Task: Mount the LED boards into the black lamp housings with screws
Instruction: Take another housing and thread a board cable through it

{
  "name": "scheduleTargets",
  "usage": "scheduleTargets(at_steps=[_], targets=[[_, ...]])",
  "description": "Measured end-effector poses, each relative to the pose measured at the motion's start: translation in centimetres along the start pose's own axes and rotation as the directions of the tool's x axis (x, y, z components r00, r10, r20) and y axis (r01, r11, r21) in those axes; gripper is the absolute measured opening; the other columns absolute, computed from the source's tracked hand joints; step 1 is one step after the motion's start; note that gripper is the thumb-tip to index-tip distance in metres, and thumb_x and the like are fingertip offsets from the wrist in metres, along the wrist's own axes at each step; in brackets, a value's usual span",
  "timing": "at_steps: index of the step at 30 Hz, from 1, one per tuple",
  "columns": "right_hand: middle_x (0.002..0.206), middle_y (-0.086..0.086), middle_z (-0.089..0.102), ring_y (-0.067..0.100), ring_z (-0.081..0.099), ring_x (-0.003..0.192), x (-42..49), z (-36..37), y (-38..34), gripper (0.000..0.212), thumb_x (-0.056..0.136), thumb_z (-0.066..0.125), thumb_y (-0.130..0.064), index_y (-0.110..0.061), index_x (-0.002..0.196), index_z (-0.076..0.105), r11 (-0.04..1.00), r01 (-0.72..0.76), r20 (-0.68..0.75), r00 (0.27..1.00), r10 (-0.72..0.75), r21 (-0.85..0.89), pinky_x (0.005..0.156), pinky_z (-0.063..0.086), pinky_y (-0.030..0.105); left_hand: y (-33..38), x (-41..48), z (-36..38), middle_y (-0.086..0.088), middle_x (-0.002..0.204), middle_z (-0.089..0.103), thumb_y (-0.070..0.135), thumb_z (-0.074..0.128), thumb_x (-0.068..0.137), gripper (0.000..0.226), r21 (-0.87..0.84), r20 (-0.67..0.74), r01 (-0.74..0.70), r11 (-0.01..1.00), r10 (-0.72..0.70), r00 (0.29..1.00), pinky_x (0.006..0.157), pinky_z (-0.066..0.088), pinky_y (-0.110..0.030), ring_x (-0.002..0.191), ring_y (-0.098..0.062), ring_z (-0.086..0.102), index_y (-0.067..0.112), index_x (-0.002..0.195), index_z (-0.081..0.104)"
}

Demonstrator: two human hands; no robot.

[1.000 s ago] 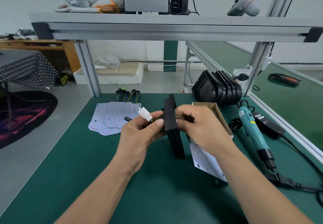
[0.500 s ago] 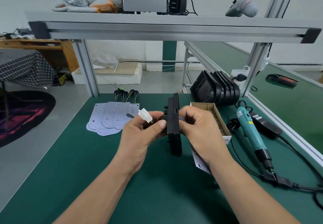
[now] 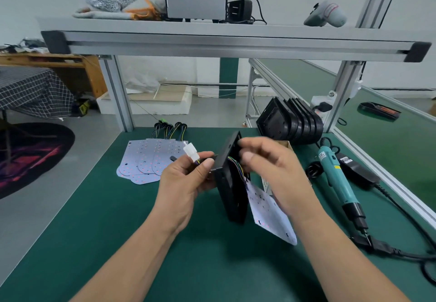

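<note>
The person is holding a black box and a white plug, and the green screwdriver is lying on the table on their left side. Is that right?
Not quite. In the head view the screwdriver lies on the table on their right side, not the left. The rest holds: the left hand pinches the plug, and they hold the box too.
</note>
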State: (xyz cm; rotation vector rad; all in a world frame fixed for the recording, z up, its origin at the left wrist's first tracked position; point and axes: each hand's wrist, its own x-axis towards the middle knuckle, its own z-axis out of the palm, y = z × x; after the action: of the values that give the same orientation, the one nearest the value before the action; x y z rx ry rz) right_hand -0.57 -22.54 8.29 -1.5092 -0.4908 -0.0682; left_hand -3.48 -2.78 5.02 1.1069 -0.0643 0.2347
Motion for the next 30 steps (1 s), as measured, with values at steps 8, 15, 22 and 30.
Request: scheduleTargets(at_steps=[8, 15, 22, 30], targets=[[0.106, 0.003, 0.076, 0.012, 0.066, 0.105, 0.9, -1.3, 2.2, 0.037, 0.106, 0.058, -0.042, -0.009, 0.112, 0.073, 0.965, -0.110, 0.058, 0.990, 0.128, -0.237, 0.103, 0.050, 0.052, -0.4, 0.2, 0.2, -0.003, 0.084, 0.075, 0.029, 0.083, 0.079, 0.017, -0.050, 0.091, 0.085, 0.995, -0.080, 0.993, 0.059, 0.057, -0.024, 0.068, -0.012, 0.070, 0.022, 0.095, 0.083], [0.108, 0.019, 0.076, 0.019, 0.069, 0.094, 0.8, -1.0, 1.8, 0.047, 0.102, 0.058, -0.052, -0.009, 0.105, 0.075, 0.984, -0.114, -0.037, 0.993, 0.110, -0.133, 0.094, 0.055, 0.053, -0.8, 1.6, -1.1, -0.002, 0.083, 0.064, 0.012, 0.068, 0.096, 0.011, -0.154, -0.150, 0.044, 0.987, -0.067, 0.986, 0.064, 0.060, -0.026, 0.066, -0.010, 0.060, 0.013, 0.105, 0.074], [0.093, 0.040, 0.062, 0.026, 0.053, 0.084, 0.8, -0.2, 2.7, 0.075, 0.090, 0.064, -0.063, 0.012, 0.100, 0.058, 0.976, -0.213, -0.123, 0.968, 0.218, 0.052, 0.079, 0.039, 0.044, -2.3, 1.5, -0.8, -0.026, 0.119, 0.070, 0.014, 0.067, 0.103, 0.034, 0.030, -0.149, 0.102, 0.994, -0.096, 0.984, 0.078, 0.054, -0.040, 0.097, -0.032, 0.060, 0.013, 0.137, 0.063], [0.095, 0.006, 0.073, 0.021, 0.063, 0.084, 0.7, 0.1, 4.2, 0.051, 0.095, 0.063, -0.053, -0.003, 0.103, 0.069, 0.976, -0.218, -0.240, 0.947, 0.216, 0.017, 0.084, 0.047, 0.041, -3.4, 1.2, -1.0, -0.001, 0.071, 0.054, 0.007, 0.068, 0.083, 0.012, 0.536, -0.209, 0.009, 0.844, 0.122, 0.970, 0.060, 0.040, -0.030, 0.065, -0.013, 0.040, 0.014, 0.083, 0.058]])
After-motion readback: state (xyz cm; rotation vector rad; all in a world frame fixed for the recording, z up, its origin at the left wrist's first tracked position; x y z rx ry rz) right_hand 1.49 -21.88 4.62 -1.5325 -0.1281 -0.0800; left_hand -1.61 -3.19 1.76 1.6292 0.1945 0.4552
